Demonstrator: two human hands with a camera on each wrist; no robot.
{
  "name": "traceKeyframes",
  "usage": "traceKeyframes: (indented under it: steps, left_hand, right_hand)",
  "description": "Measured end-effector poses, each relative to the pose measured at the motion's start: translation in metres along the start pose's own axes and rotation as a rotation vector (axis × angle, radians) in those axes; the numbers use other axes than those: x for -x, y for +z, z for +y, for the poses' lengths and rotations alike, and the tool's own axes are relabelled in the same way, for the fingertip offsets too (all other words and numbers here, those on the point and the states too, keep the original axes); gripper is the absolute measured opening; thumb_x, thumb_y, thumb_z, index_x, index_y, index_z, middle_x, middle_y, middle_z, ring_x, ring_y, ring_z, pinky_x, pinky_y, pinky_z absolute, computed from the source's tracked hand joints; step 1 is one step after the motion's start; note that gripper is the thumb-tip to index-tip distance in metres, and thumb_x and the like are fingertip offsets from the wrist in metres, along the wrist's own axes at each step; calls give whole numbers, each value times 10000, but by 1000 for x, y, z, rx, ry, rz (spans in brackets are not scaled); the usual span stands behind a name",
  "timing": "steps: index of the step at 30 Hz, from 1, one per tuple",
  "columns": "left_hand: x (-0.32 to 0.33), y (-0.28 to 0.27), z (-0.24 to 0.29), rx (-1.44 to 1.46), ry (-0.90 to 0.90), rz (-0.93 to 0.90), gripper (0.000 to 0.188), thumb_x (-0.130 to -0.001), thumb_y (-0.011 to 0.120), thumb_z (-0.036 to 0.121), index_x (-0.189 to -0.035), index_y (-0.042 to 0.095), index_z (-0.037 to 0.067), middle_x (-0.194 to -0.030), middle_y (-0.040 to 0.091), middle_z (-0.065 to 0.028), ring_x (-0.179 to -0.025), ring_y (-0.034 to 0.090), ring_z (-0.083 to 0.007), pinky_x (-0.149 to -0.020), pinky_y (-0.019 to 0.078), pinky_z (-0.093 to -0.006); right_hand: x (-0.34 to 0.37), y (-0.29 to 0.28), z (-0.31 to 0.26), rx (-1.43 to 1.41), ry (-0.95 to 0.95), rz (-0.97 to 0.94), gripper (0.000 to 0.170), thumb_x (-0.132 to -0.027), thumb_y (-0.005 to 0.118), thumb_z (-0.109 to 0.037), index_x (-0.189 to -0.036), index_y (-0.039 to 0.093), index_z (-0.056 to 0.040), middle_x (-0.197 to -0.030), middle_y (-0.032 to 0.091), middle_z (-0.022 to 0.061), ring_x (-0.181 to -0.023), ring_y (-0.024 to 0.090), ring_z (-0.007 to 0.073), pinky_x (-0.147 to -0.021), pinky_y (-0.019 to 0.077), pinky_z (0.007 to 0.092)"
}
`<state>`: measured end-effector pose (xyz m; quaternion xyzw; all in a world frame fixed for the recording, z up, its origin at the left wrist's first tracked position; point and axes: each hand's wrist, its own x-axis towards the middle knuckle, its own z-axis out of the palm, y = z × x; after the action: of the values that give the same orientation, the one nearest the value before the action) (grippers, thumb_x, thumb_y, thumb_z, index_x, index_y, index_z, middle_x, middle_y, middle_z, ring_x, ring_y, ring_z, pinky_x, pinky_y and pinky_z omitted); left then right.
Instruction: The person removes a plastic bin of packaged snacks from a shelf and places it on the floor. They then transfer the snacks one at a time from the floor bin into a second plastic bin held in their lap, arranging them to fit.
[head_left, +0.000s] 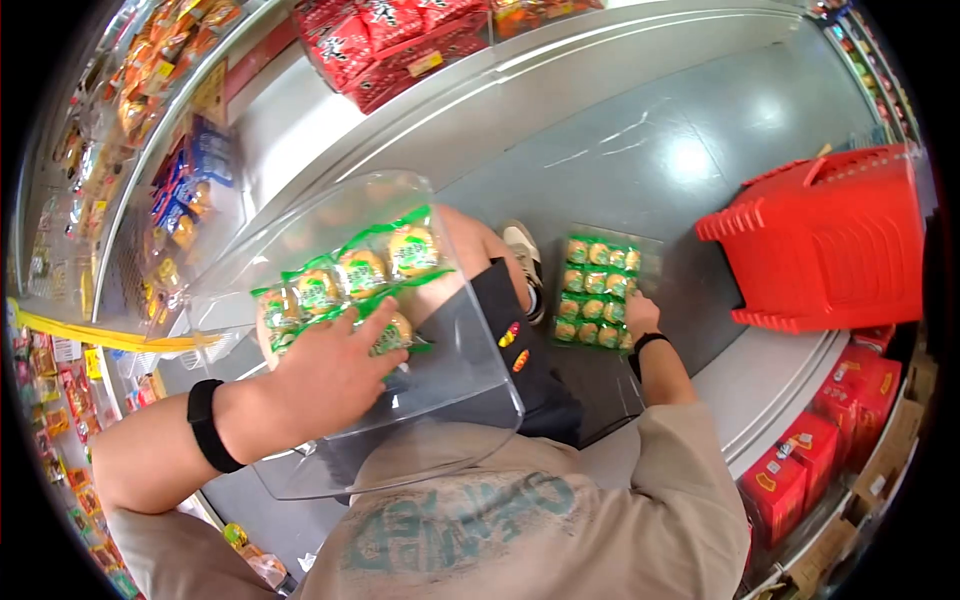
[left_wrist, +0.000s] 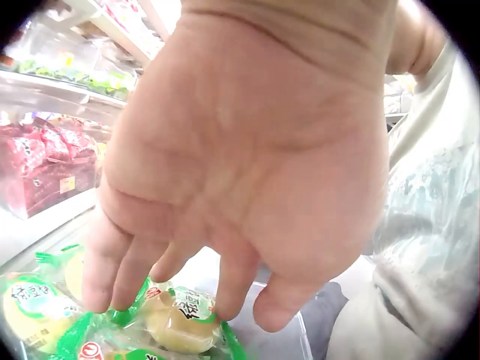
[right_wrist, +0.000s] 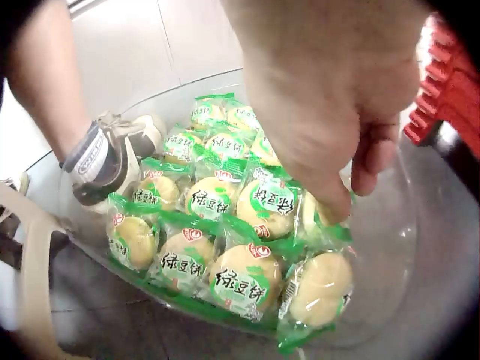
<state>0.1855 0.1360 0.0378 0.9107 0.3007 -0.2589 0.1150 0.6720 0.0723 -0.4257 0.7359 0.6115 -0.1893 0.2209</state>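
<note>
My left hand (head_left: 335, 375) spreads its fingers over green-edged wrapped cakes (head_left: 362, 270) in a tilted clear bin (head_left: 450, 385). In the left wrist view, the fingertips of the left hand (left_wrist: 232, 157) touch the wrapped cakes (left_wrist: 180, 322). Lower down, at the floor, my right hand (head_left: 643, 318) reaches to the edge of several rows of similar cakes (head_left: 595, 292). These rows lie in another clear bin (right_wrist: 382, 247) in the right wrist view, where the curled right hand (right_wrist: 330, 105) pinches a wrapped cake (right_wrist: 319, 217) at the side of the rows; the fingertips are partly hidden.
A red basket (head_left: 825, 250) stands on the grey floor (head_left: 600, 150) at the right. Shelves with red packages (head_left: 390, 40) run along the top, and snack bags (head_left: 190, 190) fill the left. Red boxes (head_left: 805, 450) sit at lower right. A shoe (right_wrist: 109, 161) is beside the lower bin.
</note>
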Motion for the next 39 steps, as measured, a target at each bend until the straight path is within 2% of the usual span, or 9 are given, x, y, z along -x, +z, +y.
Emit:
traceKeyframes:
  steps: [12,16,22,24,29,32,35,36,39]
  left_hand:
    - [0,15,21,-152,-41,7,443,-874,695,334,-1239,684,85,-1504,364,-295,-1267,528,-370,-882,562,-440]
    - [3,20,18,-295,-27,20,480,-894,672,362,-1308,654,119,-1530,335,-296,-1299,503,-367,-929,527,-396]
    - [2,8,-2,39,-5,-195,508,-944,588,440,-1359,623,150,-1568,300,-274,-1323,490,-347,-960,496,-425]
    - [2,4,-7,128,7,-225,531,-948,581,445,-1385,592,145,-1571,294,-269,-1318,495,-370,-979,490,-460]
    - [2,-21,-13,411,-77,-247,529,-931,614,424,-1355,581,109,-1485,400,-266,-1238,549,-413,-1003,484,-481]
    - [0,-29,-26,421,-89,-151,524,-909,653,406,-1314,582,80,-1368,517,-231,-1189,585,-394,-975,504,-469]
    - [4,-39,-28,301,-234,-110,480,-892,674,365,-1205,610,7,-1188,633,-201,-1107,639,-369,-902,539,-458]
    - [8,-38,-30,277,-270,-75,460,-894,672,349,-1167,622,-18,-1148,655,-205,-1077,656,-371,-880,549,-461]
    - [18,-43,-27,274,-353,-102,483,-873,673,362,-1209,603,22,-1158,630,-191,-1125,626,-357,-901,536,-460]
  right_hand:
    - [51,-41,5,-83,-52,185,182,-933,510,-100,-1093,596,-100,-1171,608,105,-1096,612,333,-852,548,441]
    - [63,-77,7,-276,36,226,311,-804,676,-95,-1106,605,-112,-1144,616,84,-1119,572,345,-892,516,453]
    - [122,-216,-8,-375,-345,782,372,-690,747,-55,-1022,580,-40,-1051,581,148,-1030,544,374,-903,462,442]
    - [152,-279,-22,-631,-435,740,406,-687,731,30,-1055,566,-19,-1061,555,145,-1005,560,315,-881,471,374]
    - [231,-397,-87,-642,-828,862,507,-685,743,36,-1159,569,-19,-1081,544,132,-996,557,268,-838,477,345]
    - [251,-428,-142,-657,-1047,683,560,-705,815,-56,-1223,603,-50,-1097,588,139,-1015,599,311,-820,521,406]
    - [238,-427,-197,-470,-1267,614,505,-804,752,-218,-1249,567,-67,-1110,588,107,-990,619,272,-846,442,401]
    - [238,-431,-210,-417,-1267,423,439,-821,755,-224,-1197,600,-59,-1080,611,105,-1005,604,290,-903,423,407]
    - [229,-414,-240,-155,-1235,439,434,-829,749,-255,-1189,600,-64,-1103,606,81,-1012,602,255,-945,384,427]
